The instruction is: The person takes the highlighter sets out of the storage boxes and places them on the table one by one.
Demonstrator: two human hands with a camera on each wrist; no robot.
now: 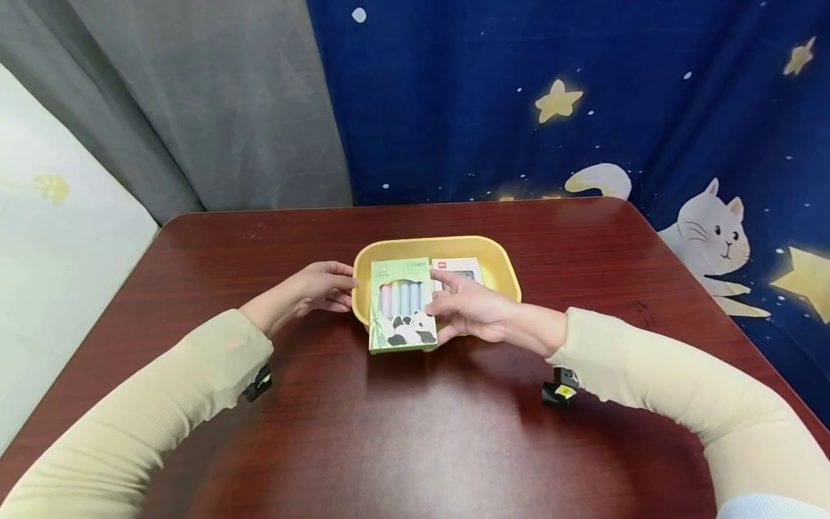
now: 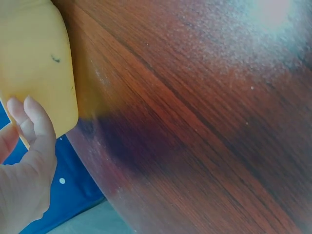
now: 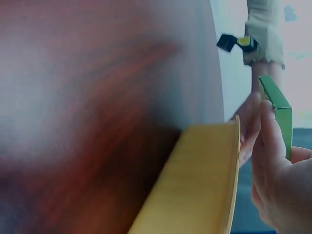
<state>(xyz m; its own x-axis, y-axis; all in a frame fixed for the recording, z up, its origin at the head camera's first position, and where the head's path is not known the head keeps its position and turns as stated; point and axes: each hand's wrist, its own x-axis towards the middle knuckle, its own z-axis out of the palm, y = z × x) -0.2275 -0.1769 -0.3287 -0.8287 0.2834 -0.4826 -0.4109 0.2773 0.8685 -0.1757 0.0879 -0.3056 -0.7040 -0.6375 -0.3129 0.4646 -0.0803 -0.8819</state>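
Note:
My right hand (image 1: 476, 310) grips the right edge of a green box of coloured pens (image 1: 403, 335), thumb on its front. The box has a panda picture and a window showing several pastel pens. It hangs over the front-left part of a yellow plastic basket (image 1: 498, 277). In the right wrist view the green box (image 3: 282, 114) appears edge-on above the basket rim. My left hand (image 1: 318, 290) holds the basket's left end; in the left wrist view its fingers (image 2: 41, 122) lie against the yellow outer wall. A white box (image 1: 457, 264) inside the basket is partly covered.
The basket stands on a dark red-brown wooden table (image 1: 415, 432), toward its far edge. Behind the table hang a grey curtain (image 1: 214, 101) and a blue curtain (image 1: 454, 94) with stars and a white cat. Black wrist cameras are strapped below both sleeves.

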